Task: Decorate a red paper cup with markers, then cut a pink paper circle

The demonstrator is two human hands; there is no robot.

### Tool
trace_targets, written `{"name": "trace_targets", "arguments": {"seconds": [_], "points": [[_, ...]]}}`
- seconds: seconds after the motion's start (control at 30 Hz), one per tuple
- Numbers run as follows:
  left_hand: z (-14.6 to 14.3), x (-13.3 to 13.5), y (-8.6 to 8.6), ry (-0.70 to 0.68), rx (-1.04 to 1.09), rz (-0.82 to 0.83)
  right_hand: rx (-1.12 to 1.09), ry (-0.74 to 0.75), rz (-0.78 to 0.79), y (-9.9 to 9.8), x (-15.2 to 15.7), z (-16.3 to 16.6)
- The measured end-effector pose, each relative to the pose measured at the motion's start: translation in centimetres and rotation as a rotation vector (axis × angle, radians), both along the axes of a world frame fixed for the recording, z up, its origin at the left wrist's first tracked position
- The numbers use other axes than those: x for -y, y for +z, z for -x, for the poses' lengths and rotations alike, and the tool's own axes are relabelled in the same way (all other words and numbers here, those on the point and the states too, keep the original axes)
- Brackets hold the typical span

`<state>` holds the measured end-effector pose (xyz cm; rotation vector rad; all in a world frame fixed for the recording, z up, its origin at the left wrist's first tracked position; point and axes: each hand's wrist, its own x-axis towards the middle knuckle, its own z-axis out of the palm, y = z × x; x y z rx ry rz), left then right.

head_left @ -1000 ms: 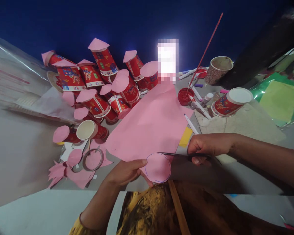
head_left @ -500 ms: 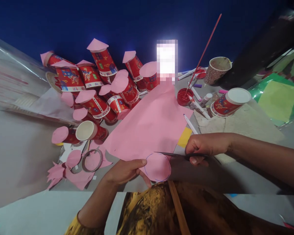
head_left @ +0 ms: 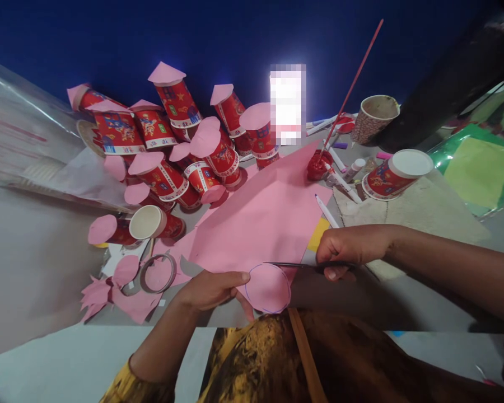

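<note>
A large sheet of pink paper (head_left: pixel 252 224) lies across the middle of the table, its near end raised in my left hand (head_left: pixel 218 291). My thumb presses on top of the sheet and the fingers are underneath, at the left side of a circle outlined in blue pen (head_left: pixel 269 288). My right hand (head_left: pixel 340 254) is closed round the dark handles of a pair of scissors (head_left: pixel 292 265). The blades point left and lie along the upper edge of the blue outline. Whether they are parted cannot be made out.
Red paper cups (head_left: pixel 176 103) with pink paper tops crowd the back left. A tape roll (head_left: pixel 157 274) rests on pink scraps (head_left: pixel 136 305) at left. To the right stand a red paint pot (head_left: pixel 318 168) with a brush, markers (head_left: pixel 326 211) and a lidded red cup (head_left: pixel 392 179).
The pink sheet's far end has shifted and folded lower, showing more of the cups behind it. My left hand has drifted slightly left with the circle; the scissors stay along its upper edge.
</note>
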<state>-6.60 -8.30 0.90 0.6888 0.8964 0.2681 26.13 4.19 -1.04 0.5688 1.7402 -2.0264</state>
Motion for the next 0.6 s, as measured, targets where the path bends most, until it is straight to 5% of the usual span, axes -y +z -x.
{"name": "trace_targets", "arguments": {"seconds": [0.3,0.47,0.6], "points": [[1.4,-0.4,1.7,0.007,-0.017,-0.065,-0.070,-0.051,-0.018,2.3,0.5,1.7],[2.1,-1.3,3.9,-0.149,0.015,-0.220,-0.022,-0.038,-0.083,4.6,1.6,2.1],[1.7,-2.8,4.1,-0.247,0.028,-0.222,0.013,-0.107,-0.097,4.7,3.0,0.8]]}}
